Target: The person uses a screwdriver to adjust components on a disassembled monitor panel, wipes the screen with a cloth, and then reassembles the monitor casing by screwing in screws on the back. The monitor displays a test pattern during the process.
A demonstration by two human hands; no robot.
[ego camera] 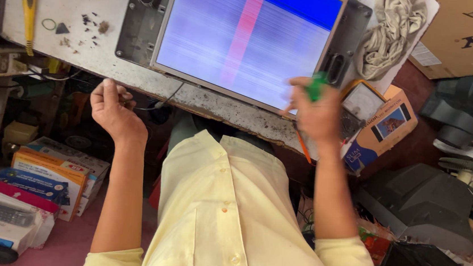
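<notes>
A lit flat display panel (245, 34), showing a pale blue picture with a red vertical band, lies on a worn white workbench (94, 1). My right hand (317, 114) is at the panel's near right corner, closed around a green-handled tool (314, 87) with an orange shaft (303, 149) trailing below the hand. My left hand (114, 111) is at the bench's front edge, left of the panel, fingers curled by a thin black wire (159, 104). I wear a pale yellow shirt.
A yellow screwdriver (28, 12) and small debris lie at the bench's left. A crumpled cloth (390, 32), an analogue meter (361, 104) and a small box (388, 129) sit to the right. Cardboard boxes (50, 176) and dark equipment (424, 206) crowd the floor.
</notes>
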